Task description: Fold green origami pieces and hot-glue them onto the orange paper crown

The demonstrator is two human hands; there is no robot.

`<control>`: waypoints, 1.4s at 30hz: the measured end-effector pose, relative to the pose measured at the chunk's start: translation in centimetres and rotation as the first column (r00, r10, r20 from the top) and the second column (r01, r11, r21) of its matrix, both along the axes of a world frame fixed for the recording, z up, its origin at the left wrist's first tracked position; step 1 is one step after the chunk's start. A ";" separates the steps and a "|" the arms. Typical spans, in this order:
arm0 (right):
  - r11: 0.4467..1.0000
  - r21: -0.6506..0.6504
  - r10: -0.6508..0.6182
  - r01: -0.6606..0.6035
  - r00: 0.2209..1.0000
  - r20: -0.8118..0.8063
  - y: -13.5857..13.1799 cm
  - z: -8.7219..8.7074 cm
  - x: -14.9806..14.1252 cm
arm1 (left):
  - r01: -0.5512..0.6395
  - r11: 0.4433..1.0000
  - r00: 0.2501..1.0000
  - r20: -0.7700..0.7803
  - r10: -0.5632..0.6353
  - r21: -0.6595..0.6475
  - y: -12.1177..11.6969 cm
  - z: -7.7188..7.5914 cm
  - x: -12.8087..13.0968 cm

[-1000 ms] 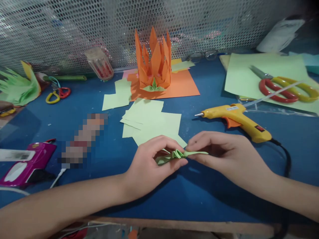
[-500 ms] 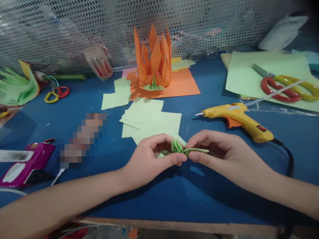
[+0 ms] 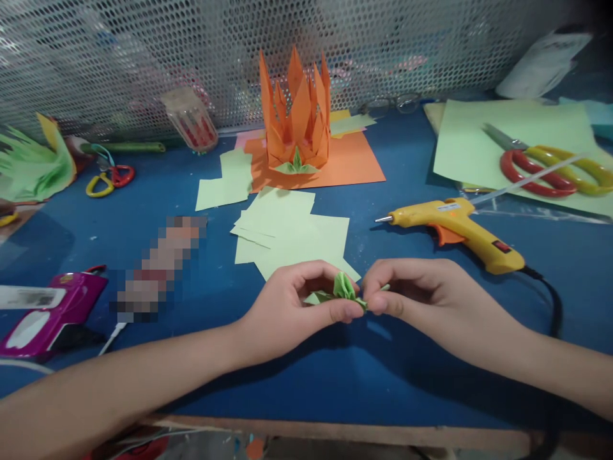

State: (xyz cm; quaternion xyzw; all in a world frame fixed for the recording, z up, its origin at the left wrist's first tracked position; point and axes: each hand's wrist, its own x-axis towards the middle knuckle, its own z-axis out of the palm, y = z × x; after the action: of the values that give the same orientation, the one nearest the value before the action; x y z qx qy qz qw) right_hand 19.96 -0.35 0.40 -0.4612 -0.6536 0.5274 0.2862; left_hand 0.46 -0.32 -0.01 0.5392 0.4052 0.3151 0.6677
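folded piece [image 3: 343,286]: matt paper | glue gun [image 3: 472,231]: plastic | mesh [image 3: 220,51]: metal

1. Blue tabletop [image 3: 345,390], near strip: open passage between the hands and the front edge.
2. Gap between left hand [image 3: 306,297] and right hand [image 3: 421,291]: narrow, bridged by folded green paper [image 3: 343,287].
3. Pale green sheets [image 3: 297,220]: flat, just beyond left hand; low, passable from above.
4. Lane between sheets and glue gun [image 3: 464,223]: open forward to orange sheet [image 3: 359,160].
5. Glue gun, lying beyond right hand: obstacle; cord [image 3: 557,306] passes behind right wrist.
6. Orange paper crown [image 3: 301,115]: upright, tall; blocks the centre rear.
7. Perforated screen [image 3: 230,57]: closes the far side.
8. White cable [image 3: 111,337]: beyond left forearm, snag point.
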 end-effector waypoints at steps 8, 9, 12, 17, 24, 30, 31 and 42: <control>0.978 -0.204 0.006 -0.037 0.989 -0.151 0.1 -0.1 0.0 | 0.019 0.998 0.998 0.063 -0.015 -0.058 0.0 0.0 0.0; 0.973 -0.227 0.001 -0.042 0.984 -0.176 0.1 -0.2 0.0 | 0.017 0.998 0.997 0.075 -0.012 -0.062 0.0 -0.1 0.0; 0.955 -0.295 -0.034 -0.043 0.968 -0.249 0.2 -0.3 0.2 | -0.011 0.997 0.994 0.106 0.019 -0.078 0.2 -0.2 0.1; 0.936 -0.340 -0.025 -0.092 0.945 -0.325 0.5 -0.4 0.3 | -0.028 0.987 0.983 0.177 0.057 -0.158 0.6 -0.1 0.1; 0.960 -0.270 -0.003 -0.077 0.959 -0.284 0.2 -0.5 0.2 | 0.064 0.977 0.984 0.173 -0.028 -0.205 0.6 0.0 -0.1; 0.980 -0.165 -0.167 0.113 0.916 -0.365 0.6 -1.0 0.3 | -0.034 0.987 0.983 0.174 0.061 -0.156 0.7 -0.1 -0.1; 0.978 -0.151 -0.194 0.146 0.902 -0.385 0.7 -1.0 0.4 | -0.046 0.984 0.979 0.188 0.079 -0.174 0.7 -0.2 -0.1; 0.945 0.324 0.017 -0.054 0.993 0.117 -0.9 -0.4 0.0 | -0.095 0.979 0.963 0.233 0.136 -0.180 0.6 -0.7 -0.1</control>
State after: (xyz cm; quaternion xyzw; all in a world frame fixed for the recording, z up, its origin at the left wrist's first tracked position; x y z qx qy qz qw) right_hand 19.96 -1.20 -0.04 -0.4246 -0.7552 0.3901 0.3118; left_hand 0.37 0.25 -0.69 0.4136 0.3759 0.3825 0.7357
